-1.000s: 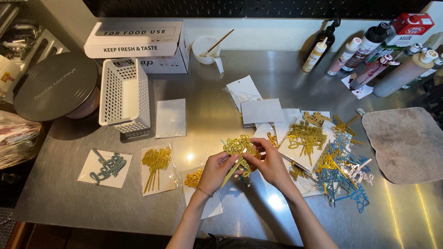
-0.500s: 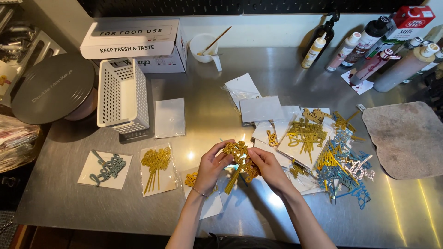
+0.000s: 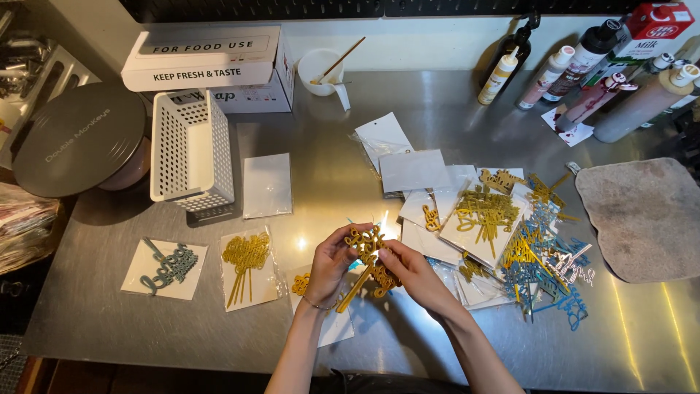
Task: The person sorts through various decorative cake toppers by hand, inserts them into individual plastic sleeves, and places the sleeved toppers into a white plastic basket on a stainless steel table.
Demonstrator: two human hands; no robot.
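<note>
A person sorts glittery cake toppers at a stainless-steel desk (image 3: pixel 408 95), seen from above. At far left a dark round lid (image 3: pixel 79 137) sits beside a white perforated basket (image 3: pixel 191 155), with a long white carton (image 3: pixel 208 57) behind them and a small white cup (image 3: pixel 321 67) holding a stick. Along the near left edge lie two flat packets: a teal script topper (image 3: pixel 168 266) on its white card, then a bundle of gold toppers (image 3: pixel 246 266) in clear film.

At centre, the left hand (image 3: pixel 329 264) and right hand (image 3: pixel 410 273) meet above the desk, both clenched on a cluster of gold cake toppers (image 3: pixel 367 257). The cluster sits directly between the two grips, thumbs and fingertips pinching it from either side. Its long axis runs diagonally, lettered heads up and away from the person, the gold stick pointing down toward the left wrist. Both hands are on it, so neither is nearer. An open clear sleeve (image 3: pixel 332 325) lies on the desk just below the left hand.

To the right spreads a loose heap of gold and blue toppers (image 3: pixel 536 255) over white cards and empty sleeves. Beyond it a brownish cloth (image 3: pixel 645 219) covers the desk's right end, and squeeze bottles (image 3: pixel 554 76) and a carton stand along the back wall.
</note>
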